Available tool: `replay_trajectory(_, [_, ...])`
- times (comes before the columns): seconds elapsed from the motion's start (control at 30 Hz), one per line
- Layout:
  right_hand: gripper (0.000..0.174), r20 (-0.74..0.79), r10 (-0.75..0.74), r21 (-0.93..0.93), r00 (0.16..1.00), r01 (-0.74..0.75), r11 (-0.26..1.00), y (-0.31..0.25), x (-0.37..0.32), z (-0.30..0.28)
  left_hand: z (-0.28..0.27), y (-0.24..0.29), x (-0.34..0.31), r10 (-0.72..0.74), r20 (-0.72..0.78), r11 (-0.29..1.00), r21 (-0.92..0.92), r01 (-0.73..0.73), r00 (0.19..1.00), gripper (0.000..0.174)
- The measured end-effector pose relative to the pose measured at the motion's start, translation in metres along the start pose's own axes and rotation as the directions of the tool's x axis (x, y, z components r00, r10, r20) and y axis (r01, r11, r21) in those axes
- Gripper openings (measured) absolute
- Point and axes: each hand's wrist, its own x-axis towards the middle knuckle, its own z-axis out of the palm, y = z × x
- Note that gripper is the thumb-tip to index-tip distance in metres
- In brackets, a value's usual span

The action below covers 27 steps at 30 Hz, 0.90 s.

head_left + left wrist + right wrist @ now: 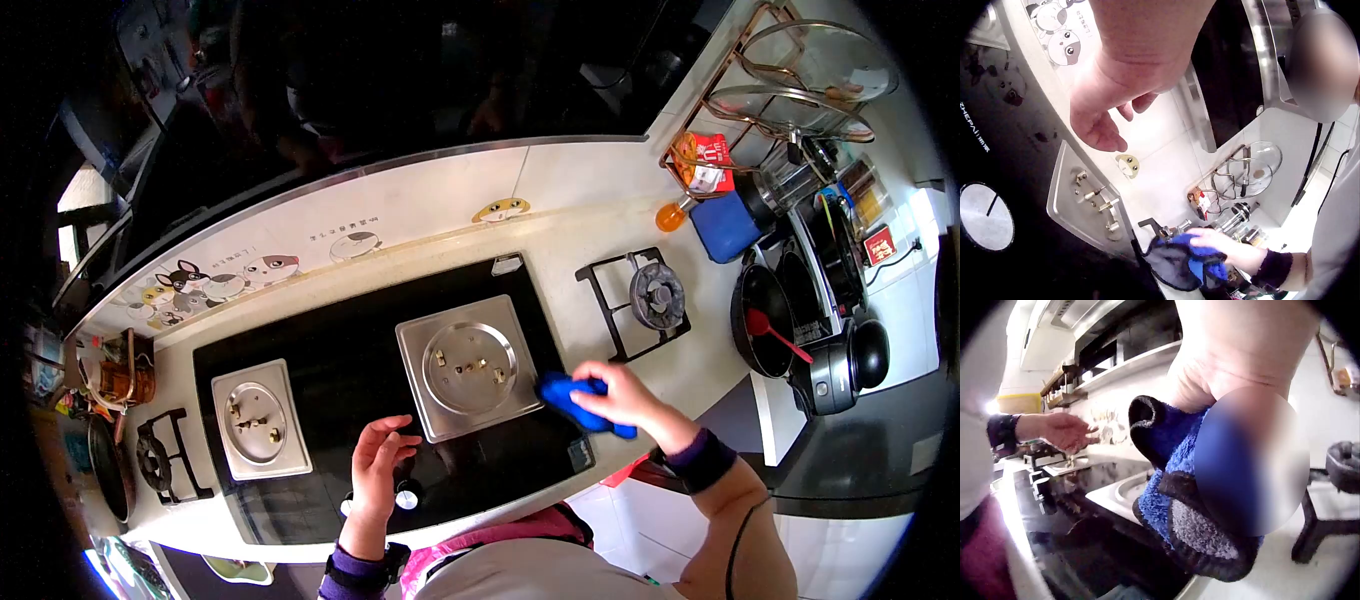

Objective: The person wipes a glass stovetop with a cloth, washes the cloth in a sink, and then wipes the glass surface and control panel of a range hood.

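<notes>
My right hand (618, 397) grips a bunched blue cloth (585, 402) with dark edging, at the right edge of the black glass cooktop (350, 330). In the right wrist view the cloth (1179, 487) shows a grey underside and hangs in folds below the wrist. My left hand (376, 462) hovers over the front of the cooktop near the control knobs (405, 499), fingers loosely bent with nothing in them. Between the hands lies the right burner's square steel tray (425, 405), its burner fittings bare. The left burner's steel tray (295, 452) sits farther left.
A pan support with a burner head (658, 296) stands on the counter to the right, and another pan support (160, 460) to the left. Black pans (765, 310), a blue container (725, 228) and a lid rack (690, 120) crowd the right corner. The dark hood (400, 80) overhangs the back.
</notes>
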Motion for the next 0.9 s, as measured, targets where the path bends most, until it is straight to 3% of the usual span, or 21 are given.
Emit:
replay_trajectory(0.03, [0.038,-0.046,0.008,-0.014,0.999,-0.009,1.000,-0.006,0.016,-0.004,0.001,-0.001,0.000,-0.005,-0.005,1.000,-0.004,0.005,1.000,0.020])
replay_trajectory(0.1, [0.055,-0.312,-0.330,-0.381,0.891,0.201,0.903,-0.002,0.049,0.004,0.003,0.001,-0.001,-0.012,-0.015,1.000,-0.007,0.011,1.000,0.020])
replay_trajectory(0.17, [0.066,-0.299,-0.268,-0.302,0.916,0.176,0.937,0.024,0.074,0.040,0.003,0.001,-0.001,-0.011,-0.011,1.000,-0.002,0.011,1.000,0.020])
replay_trajectory(0.23, [0.058,-0.093,-0.274,-0.569,0.957,0.175,0.804,0.043,0.085,0.085,0.002,0.002,-0.002,-0.007,-0.022,1.000,0.001,0.007,1.000,0.020])
replay_trajectory(0.33, [0.050,-0.176,-0.346,-0.563,0.922,0.194,0.804,0.044,0.118,0.095,-0.004,0.007,-0.004,-0.001,-0.055,1.000,0.009,0.002,0.998,0.020])
replay_trajectory(0.5, [0.050,-0.170,-0.377,-0.600,0.910,0.208,0.772,0.030,0.204,0.100,-0.012,0.009,-0.012,-0.029,-0.090,0.999,-0.026,0.027,0.996,0.021])
replay_trajectory(0.6, [0.057,0.061,-0.397,-0.561,0.916,0.360,0.745,-0.002,0.230,0.129,-0.014,0.010,-0.016,-0.022,-0.112,0.999,-0.045,0.017,0.993,0.021])
replay_trajectory(0.7, [0.063,0.267,-0.468,-0.438,0.843,0.538,0.720,-0.049,0.247,0.175,-0.018,0.010,-0.019,-0.025,-0.130,0.998,-0.053,0.019,0.991,0.021])
replay_trajectory(0.9, [0.068,0.299,-0.662,-0.322,0.687,0.726,0.608,-0.107,0.228,0.263,-0.029,0.017,-0.025,0.013,-0.180,0.998,-0.057,-0.024,0.984,0.021])
